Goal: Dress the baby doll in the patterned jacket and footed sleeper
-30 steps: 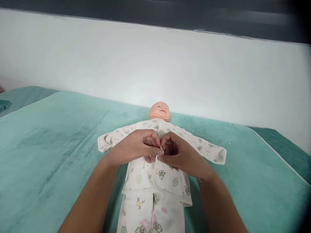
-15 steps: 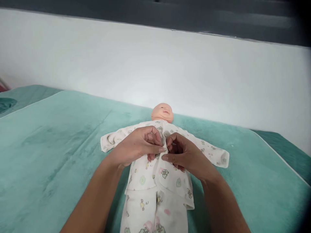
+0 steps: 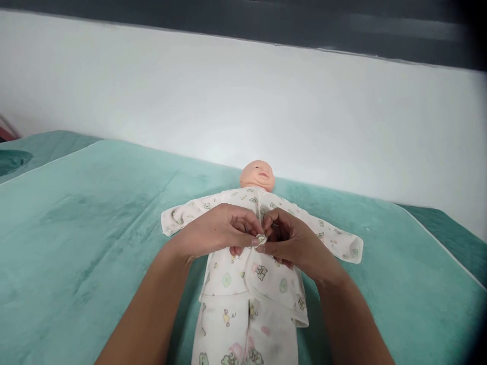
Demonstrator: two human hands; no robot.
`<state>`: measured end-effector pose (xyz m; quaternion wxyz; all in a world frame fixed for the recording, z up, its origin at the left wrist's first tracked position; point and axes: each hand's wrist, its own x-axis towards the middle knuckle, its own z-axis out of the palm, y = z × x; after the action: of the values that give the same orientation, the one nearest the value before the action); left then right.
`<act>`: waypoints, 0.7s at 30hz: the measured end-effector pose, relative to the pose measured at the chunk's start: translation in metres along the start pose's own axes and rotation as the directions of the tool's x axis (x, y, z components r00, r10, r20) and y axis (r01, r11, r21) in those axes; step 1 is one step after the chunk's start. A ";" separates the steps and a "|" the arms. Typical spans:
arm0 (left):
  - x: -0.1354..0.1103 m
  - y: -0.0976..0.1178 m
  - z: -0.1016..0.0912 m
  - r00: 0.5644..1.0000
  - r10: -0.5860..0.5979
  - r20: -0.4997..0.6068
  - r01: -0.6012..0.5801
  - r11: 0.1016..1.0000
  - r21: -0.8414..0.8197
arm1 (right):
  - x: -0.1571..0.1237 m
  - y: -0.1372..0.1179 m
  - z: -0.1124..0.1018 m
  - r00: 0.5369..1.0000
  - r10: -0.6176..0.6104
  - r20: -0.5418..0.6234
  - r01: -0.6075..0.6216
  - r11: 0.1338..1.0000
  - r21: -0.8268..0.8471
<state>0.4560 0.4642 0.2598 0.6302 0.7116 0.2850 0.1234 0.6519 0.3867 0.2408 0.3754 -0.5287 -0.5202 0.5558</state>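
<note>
A baby doll (image 3: pixel 257 175) lies on its back, dressed in a white printed jacket (image 3: pixel 227 276) and matching trousers (image 3: pixel 224 329). Its sleeves spread out to both sides. Over the chest my left hand (image 3: pixel 228 228) pinches the jacket's front edge between thumb and fingers. Close against it, my right hand (image 3: pixel 291 241) pinches the other front edge, so the fingertips of both hands nearly meet at the jacket's middle opening. A small fold of cloth stands up between them. Any fastener there is hidden by the fingers.
The doll rests on a teal plush cover (image 3: pixel 95 218) with thin pale seams. Behind it rises a white wall (image 3: pixel 228 101) with a dark band (image 3: pixel 190 20) along the top. A darker round patch (image 3: pixel 13 161) shows at the far left.
My hands have drawn closer together at the jacket's middle, and the cloth between the fingertips has bunched up. The whole view has shifted slightly.
</note>
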 end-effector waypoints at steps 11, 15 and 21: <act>0.000 -0.002 -0.001 0.998 0.058 0.008 -0.058 0.998 0.033 | 0.002 0.002 0.001 1.000 -0.022 -0.014 0.022 0.999 -0.025; 0.000 -0.002 -0.001 0.998 0.066 0.003 -0.066 0.997 -0.027 | 0.001 0.005 0.000 0.998 -0.061 -0.008 0.061 0.997 -0.044; -0.003 0.001 -0.004 0.999 0.041 0.025 -0.042 0.999 0.007 | 0.001 0.009 -0.003 0.999 -0.047 -0.013 0.048 0.998 0.047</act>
<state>0.4518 0.4654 0.2622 0.6282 0.7214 0.2626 0.1264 0.6560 0.3872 0.2323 0.4042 -0.5104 -0.5170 0.5556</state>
